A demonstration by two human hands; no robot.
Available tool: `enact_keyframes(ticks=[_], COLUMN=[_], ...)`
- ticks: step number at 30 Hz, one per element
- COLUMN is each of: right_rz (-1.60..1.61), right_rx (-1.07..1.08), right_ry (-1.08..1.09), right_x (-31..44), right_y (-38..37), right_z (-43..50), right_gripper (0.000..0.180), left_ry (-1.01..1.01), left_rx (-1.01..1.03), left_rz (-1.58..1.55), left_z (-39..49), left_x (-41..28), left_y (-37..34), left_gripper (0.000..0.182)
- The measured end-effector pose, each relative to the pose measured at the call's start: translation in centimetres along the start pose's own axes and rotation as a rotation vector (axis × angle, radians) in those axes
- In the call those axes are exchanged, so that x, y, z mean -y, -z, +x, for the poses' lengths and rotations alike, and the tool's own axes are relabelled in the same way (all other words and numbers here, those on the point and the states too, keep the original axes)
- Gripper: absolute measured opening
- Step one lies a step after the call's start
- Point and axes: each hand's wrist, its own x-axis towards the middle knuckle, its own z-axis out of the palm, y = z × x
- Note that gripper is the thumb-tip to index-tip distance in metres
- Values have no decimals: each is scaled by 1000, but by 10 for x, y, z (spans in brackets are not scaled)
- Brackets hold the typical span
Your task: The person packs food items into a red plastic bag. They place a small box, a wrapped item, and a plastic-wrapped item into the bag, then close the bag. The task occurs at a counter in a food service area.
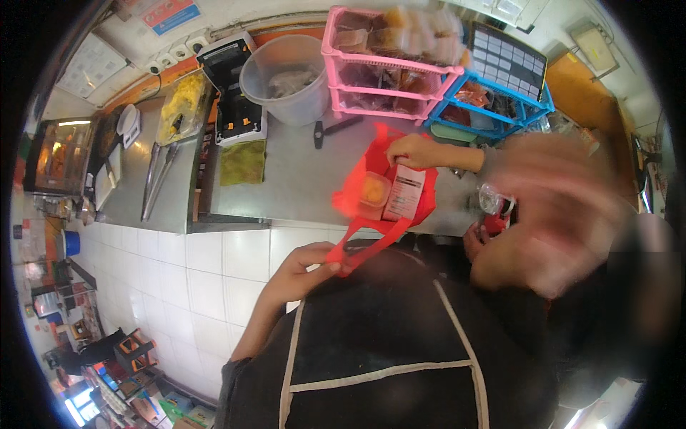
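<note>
My left hand [308, 271] is closed on a handle of a red fabric bag [423, 206], at the counter's front edge. In the open bag are a clear tub of yellow food [374, 190] and a printed paper slip [405, 193]. A hand [410, 150] reaches in from the right to the bag's far rim, its arm partly hidden by a blurred person [563, 209] leaning over the counter. Another hand [476, 241], at a red item [496, 222] beside clear plastic [489, 199], shows lower right. I cannot tell which, if either, is my right hand.
Behind the bag stand pink [386, 61] and blue [496, 110] racks of packed goods, with a tablet [508, 59]. Further left are a translucent bucket [292, 107], a black device [238, 91], a green cloth [243, 162], metal tongs [158, 179] and a tray of yellow food [183, 107].
</note>
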Motion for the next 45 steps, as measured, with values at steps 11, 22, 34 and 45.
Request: enact_keyframes(ticks=[11,22,34,45], right_rz=[-1233,-2124,-648,-659], right_rx=[260,683,-94,-494], right_ry=[56,279,-583,-793], right_x=[-137,-220,-207,-380], right_y=[-98,-216,6,145], right_z=[-107,-221,-135,-7], right_gripper=[29,22,28,35], left_ry=[21,69,-32,34], left_rx=[6,-27,-176,-286], left_rz=[32,-53,-42,91], left_z=[17,34,55,90], left_x=[-8,-7,0,-10], left_y=[0,5,18,11], left_gripper=[17,17,16,21])
